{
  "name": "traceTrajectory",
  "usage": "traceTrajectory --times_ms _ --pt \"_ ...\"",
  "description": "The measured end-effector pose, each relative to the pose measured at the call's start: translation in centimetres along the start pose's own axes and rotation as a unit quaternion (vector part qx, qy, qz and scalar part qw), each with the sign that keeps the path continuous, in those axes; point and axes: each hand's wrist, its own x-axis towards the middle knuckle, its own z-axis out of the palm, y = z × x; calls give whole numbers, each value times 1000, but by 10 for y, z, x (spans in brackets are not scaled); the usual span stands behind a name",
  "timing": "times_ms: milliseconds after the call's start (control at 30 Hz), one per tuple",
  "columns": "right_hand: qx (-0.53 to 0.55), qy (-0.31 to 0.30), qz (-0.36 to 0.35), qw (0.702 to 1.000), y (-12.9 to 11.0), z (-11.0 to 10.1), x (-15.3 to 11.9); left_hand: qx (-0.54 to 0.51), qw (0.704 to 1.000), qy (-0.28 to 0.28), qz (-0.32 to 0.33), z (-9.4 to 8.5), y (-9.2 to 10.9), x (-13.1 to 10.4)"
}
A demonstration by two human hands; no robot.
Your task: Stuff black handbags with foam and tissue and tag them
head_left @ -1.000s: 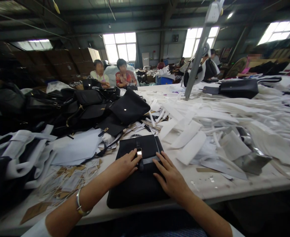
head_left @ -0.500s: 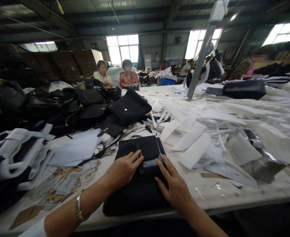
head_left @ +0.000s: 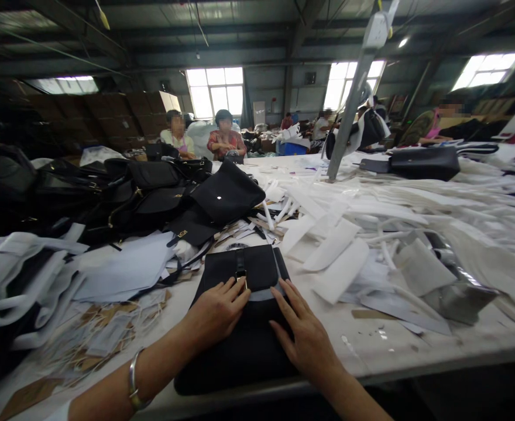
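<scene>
A black bag (head_left: 240, 365) lies flat at the table's front edge, its flap (head_left: 260, 261) facing up. A narrow strap (head_left: 240, 257) with a small metal buckle runs down the flap. Resting on the lower flap, my left hand (head_left: 217, 310) has its fingers stretched over the strap just below the buckle; the strap's end is hidden beneath them. My right hand (head_left: 304, 324) lies with fingers spread on the bag's right side, fingertips at the flap's corner. A greyish strip (head_left: 261, 294) shows under the flap's lower edge, between the hands.
Black bags (head_left: 152, 181) are heaped at the back left. White sheets (head_left: 121, 266) and stringed tags (head_left: 108, 339) lie left of my bag. White padding pieces (head_left: 345, 269) and a silver-grey item (head_left: 455, 286) cover the right. A metal post (head_left: 349, 111) rises behind; co-workers (head_left: 225, 137) sit across the table.
The view has shifted slightly, so the bag appears a little lower and further left. My left fingers have slid down the strap, baring the buckle and covering the strap's end. My right hand stays at the flap.
</scene>
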Motion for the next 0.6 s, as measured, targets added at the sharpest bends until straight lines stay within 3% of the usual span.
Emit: traceTrajectory --times_ms 233,433,500,600 --pt "-8 3 1 1000 2 2 -2 -26 998 65 -4 11 6 -12" --pt "29 13 6 999 2 5 2 -38 997 63 -19 18 10 -17" --pt "45 15 56 997 -3 0 -1 -26 997 74 -20 24 15 -24" --pt "110 -3 196 974 -10 -14 -11 -28 988 147 -32 47 23 -33"
